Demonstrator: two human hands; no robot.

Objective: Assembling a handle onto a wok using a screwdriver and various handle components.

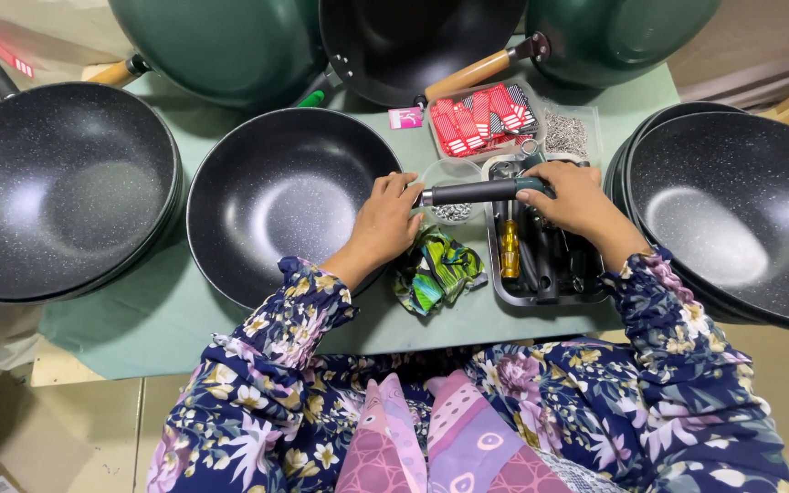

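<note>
Counter [166, 310] under green cover carries stacked black pans left [57, 187] and right [741, 215]; green pans lean at the rear. Centre pan [276, 201] lies before me, rim under my left hand [385, 224], which grips that rim beside the handle mount. Right hand [577, 201] clenches a powered screwdriver [477, 192], held level, tip at the rim by the left fingers. Tool tray [541, 265] sits below it, yellow screwdriver [510, 251] inside. Striped cloth [436, 274] lies beside the tray. Small screw cup [454, 210] sits under the shaft. I judge best practice: pin pan firmly, keep driver square, fingers off the tip.
</note>
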